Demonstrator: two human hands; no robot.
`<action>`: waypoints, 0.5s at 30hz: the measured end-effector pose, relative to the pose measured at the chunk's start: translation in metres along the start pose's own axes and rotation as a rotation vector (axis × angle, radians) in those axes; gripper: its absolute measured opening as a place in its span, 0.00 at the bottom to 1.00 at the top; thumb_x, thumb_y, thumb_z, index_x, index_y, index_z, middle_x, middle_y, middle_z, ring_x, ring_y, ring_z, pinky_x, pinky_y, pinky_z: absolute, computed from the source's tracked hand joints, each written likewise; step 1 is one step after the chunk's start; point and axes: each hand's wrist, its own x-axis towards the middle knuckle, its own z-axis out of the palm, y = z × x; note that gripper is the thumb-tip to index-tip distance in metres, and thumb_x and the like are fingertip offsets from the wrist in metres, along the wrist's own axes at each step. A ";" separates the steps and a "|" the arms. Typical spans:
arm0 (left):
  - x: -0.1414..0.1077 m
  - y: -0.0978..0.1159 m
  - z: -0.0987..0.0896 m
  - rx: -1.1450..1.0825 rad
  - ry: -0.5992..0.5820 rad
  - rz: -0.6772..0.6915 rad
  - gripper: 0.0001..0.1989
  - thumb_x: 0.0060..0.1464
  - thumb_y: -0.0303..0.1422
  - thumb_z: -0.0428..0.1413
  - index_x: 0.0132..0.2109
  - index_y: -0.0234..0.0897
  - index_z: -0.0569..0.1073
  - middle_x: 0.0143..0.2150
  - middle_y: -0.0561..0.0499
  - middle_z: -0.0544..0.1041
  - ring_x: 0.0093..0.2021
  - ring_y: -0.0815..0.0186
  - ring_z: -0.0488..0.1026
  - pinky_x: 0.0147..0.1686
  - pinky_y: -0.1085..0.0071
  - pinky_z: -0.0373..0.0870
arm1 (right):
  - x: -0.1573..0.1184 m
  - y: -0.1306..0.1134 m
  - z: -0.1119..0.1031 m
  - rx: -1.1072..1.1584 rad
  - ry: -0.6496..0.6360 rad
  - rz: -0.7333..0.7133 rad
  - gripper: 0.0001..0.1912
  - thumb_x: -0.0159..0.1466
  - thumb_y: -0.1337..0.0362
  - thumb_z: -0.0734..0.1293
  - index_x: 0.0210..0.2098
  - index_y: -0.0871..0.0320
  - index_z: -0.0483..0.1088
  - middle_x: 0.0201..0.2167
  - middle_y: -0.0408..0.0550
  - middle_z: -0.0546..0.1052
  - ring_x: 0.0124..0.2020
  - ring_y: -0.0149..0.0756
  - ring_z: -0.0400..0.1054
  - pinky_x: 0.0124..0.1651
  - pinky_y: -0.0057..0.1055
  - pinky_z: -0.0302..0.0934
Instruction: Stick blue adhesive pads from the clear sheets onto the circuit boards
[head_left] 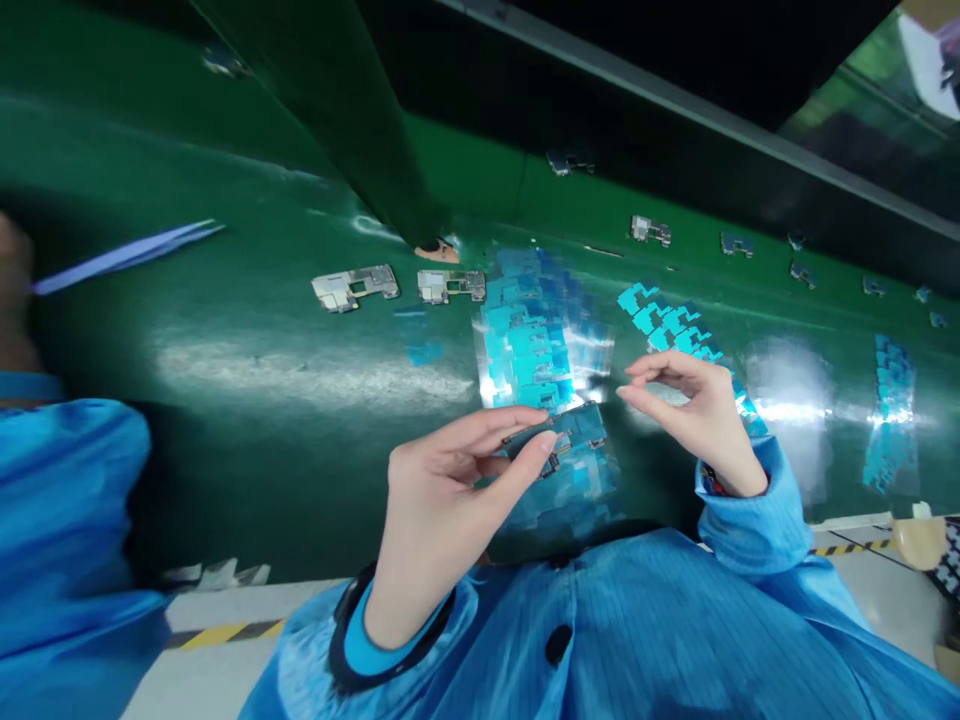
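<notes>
My left hand [472,480] is closed on a small dark circuit board [581,428], its thumb on the near face and fingers behind the upper edge. The board is tilted above a clear sheet with overlapping blue film pieces [529,340]. To the right, my right hand [686,400] is raised off the bench, thumb and fingertips drawn close in a pinch. Anything between those tips is too small to make out. Beyond my right hand runs a strip of bright blue film cutouts [660,318].
Two boards [356,287] [452,286] lie on the green bench [300,440], left of the film. Several more boards [650,230] line the back. A green post [352,120] rises behind. At left, a co-worker's blue sleeve [67,500] and lilac tweezers-like strips [127,257] appear. Another film sheet [891,410] lies right.
</notes>
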 end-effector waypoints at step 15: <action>0.030 -0.042 -0.007 -0.195 -0.004 0.078 0.17 0.52 0.41 0.63 0.48 0.40 0.77 0.52 0.44 0.80 0.50 0.57 0.79 0.51 0.63 0.76 | 0.135 0.031 -0.001 0.037 -0.046 0.143 0.18 0.61 0.52 0.70 0.32 0.63 0.73 0.29 0.50 0.80 0.24 0.26 0.70 0.32 0.26 0.70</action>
